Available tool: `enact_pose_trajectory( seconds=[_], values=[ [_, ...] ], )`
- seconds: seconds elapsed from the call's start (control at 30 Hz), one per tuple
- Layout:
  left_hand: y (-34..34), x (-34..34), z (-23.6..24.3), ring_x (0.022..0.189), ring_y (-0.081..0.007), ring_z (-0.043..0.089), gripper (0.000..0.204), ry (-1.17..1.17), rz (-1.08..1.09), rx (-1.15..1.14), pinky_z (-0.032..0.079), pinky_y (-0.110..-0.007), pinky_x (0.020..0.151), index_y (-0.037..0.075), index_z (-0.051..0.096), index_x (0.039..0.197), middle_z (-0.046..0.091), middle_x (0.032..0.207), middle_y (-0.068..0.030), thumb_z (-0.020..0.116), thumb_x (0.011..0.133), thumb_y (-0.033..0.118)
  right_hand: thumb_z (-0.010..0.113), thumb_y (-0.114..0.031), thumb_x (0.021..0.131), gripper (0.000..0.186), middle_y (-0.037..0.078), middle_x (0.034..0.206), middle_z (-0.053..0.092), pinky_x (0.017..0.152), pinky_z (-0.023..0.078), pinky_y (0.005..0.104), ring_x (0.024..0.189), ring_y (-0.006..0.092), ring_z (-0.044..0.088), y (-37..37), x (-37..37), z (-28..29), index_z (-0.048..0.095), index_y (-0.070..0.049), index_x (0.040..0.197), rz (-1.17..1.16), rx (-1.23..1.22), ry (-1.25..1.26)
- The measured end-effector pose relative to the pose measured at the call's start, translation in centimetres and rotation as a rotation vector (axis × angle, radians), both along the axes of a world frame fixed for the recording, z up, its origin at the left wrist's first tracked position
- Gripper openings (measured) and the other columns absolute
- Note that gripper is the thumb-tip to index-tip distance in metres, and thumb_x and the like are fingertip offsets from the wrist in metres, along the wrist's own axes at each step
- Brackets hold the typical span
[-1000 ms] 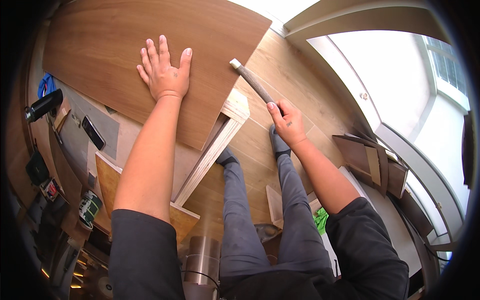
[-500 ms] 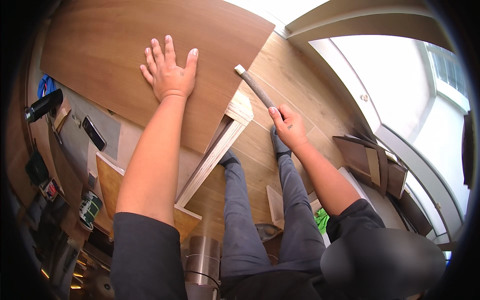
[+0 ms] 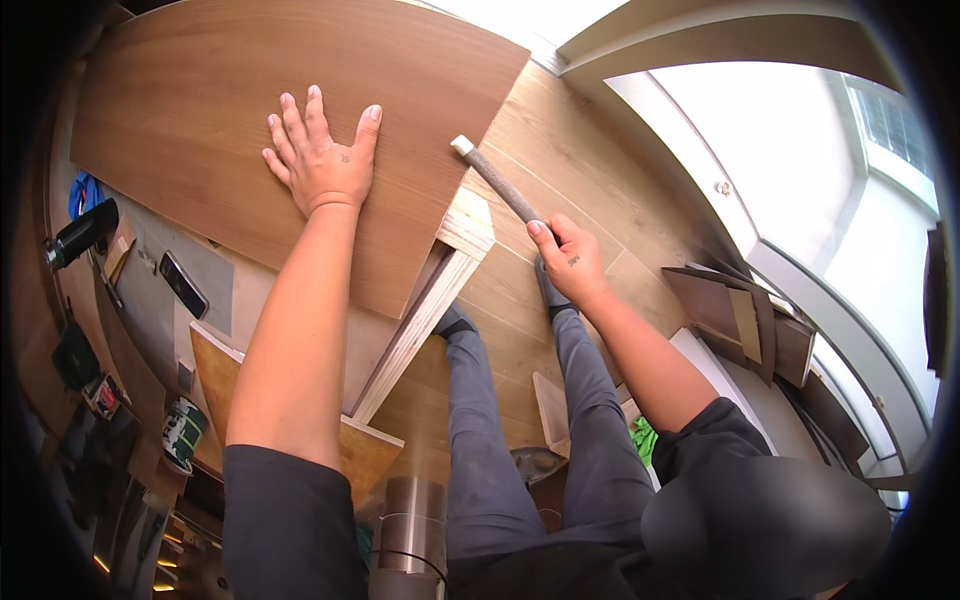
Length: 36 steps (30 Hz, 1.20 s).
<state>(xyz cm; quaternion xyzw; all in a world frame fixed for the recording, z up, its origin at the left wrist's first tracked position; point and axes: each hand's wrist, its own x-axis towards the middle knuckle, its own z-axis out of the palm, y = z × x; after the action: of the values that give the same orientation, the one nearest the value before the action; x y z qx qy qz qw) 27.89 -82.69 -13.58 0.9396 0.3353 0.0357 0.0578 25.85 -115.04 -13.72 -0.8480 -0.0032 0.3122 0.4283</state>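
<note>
Head view. Change over the last half second: slight. The left hand (image 3: 328,170) and the broad, flat, brown wood-grain panel (image 3: 225,115) sit a little further left in view, as do the surroundings; this reads mostly as head movement. The hand's place on the panel looks much the same. Judged meaning: a steadying hold continues, no new contact made.

Left grip: fingers and thumb spread wide, palm down on the panel, nothing enclosed. Right hand (image 3: 572,262): grip closed round a slim grey rod with a pale tip (image 3: 497,183); tip beside the panel's right edge, contact cannot be told.

Panel position: lying over the far part of the pale tan worktop (image 3: 370,335), whose layered-wood right corner shows past it. A black rectangular phone (image 3: 184,285) lies well in from the worktop's right edge.

Against one second back: rod at a similar slant, fingers still spread, phone unmoved on the worktop.
</note>
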Motion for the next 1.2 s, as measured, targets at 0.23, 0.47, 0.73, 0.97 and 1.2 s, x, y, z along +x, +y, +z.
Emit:
enact_pose_trajectory(
  seconds=[0.23,0.47,0.73,0.97,1.2],
  values=[
    [0.0,-0.2,-0.1,0.156,-0.0290,0.011,0.086,0.011,0.004,0.003,0.003,-0.053,0.125,0.024,0.035,0.157,0.021,0.168,-0.0089,0.057,0.089,0.070,0.063,-0.038,0.100,0.044,0.008,0.059,0.044,0.055,0.039,0.0346,0.059,0.0148,0.040,0.7,1.7,-1.0,0.054,-0.001,0.076,-0.188,0.089,0.044],
    [0.1,-0.2,-0.1,0.156,-0.0277,0.011,0.089,0.042,0.013,0.007,0.003,-0.051,0.126,0.025,0.034,0.158,0.018,0.169,-0.0082,0.055,0.087,0.075,0.063,-0.041,0.099,0.047,0.007,0.059,0.045,0.054,0.038,0.0354,0.057,0.0166,0.040,0.9,2.9,-0.8,0.056,-0.001,0.076,-0.108,0.028,-0.062],
    [0.3,-0.1,-0.5,0.157,-0.0261,0.010,0.087,0.067,0.011,0.032,0.003,-0.050,0.126,0.027,0.031,0.159,0.018,0.170,-0.0062,0.052,0.089,0.074,0.062,-0.043,0.099,0.051,0.007,0.057,0.043,0.053,0.036,0.0366,0.056,0.0159,0.039,4.5,7.0,0.3,0.056,-0.001,0.071,-0.131,0.079,-0.069],
    [0.4,-0.3,-0.6,0.156,-0.0286,0.012,0.090,0.057,-0.004,0.032,0.005,-0.053,0.125,0.025,0.033,0.158,0.018,0.169,-0.0088,0.056,0.086,0.074,0.063,-0.040,0.100,0.048,0.005,0.060,0.042,0.054,0.036,0.0335,0.061,0.0122,0.039,3.6,6.6,0.8,0.057,0.001,0.074,-0.125,0.047,-0.038],
    [0.5,-0.3,-0.6,0.156,-0.0288,0.013,0.091,0.051,-0.003,0.032,0.005,-0.053,0.125,0.024,0.034,0.158,0.019,0.169,-0.0092,0.057,0.086,0.074,0.063,-0.039,0.100,0.047,0.003,0.062,0.041,0.055,0.036,0.0326,0.062,0.0108,0.039,3.7,6.5,1.1,0.057,0.001,0.076,-0.119,0.061,-0.031]
  ],
)
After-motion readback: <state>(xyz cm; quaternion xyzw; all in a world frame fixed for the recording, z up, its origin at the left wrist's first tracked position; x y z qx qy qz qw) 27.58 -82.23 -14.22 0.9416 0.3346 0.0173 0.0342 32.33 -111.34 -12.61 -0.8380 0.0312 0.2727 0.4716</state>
